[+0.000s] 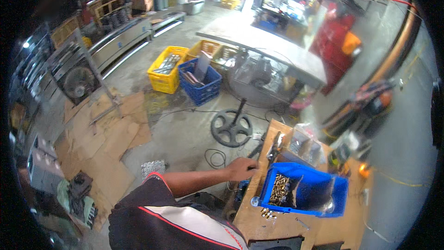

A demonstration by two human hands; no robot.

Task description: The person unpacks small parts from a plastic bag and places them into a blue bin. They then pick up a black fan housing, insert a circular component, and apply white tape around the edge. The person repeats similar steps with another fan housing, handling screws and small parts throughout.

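My left hand [243,169] reaches the left edge of the wooden workbench [252,199], its fingers curled together at the edge. Whatever they hold, if anything, is too small and dark to make out. Just right of the hand, a blue plastic bin [303,212] sits on the bench. Small brass-coloured metal parts [280,190] fill its left compartment, and a few more [267,214] lie outside by its near side. Its right part looks mostly bare inside. A small bolt-like piece [303,223] rests on the wood. My right hand is out of view.
Behind the bin stands an open box with clear plastic [303,146]. A black spoked wheel base [231,128] is on the floor beyond my hand, with cables nearby. Farther off are a yellow crate [163,83], a blue crate [201,95] and flattened cardboard [104,143].
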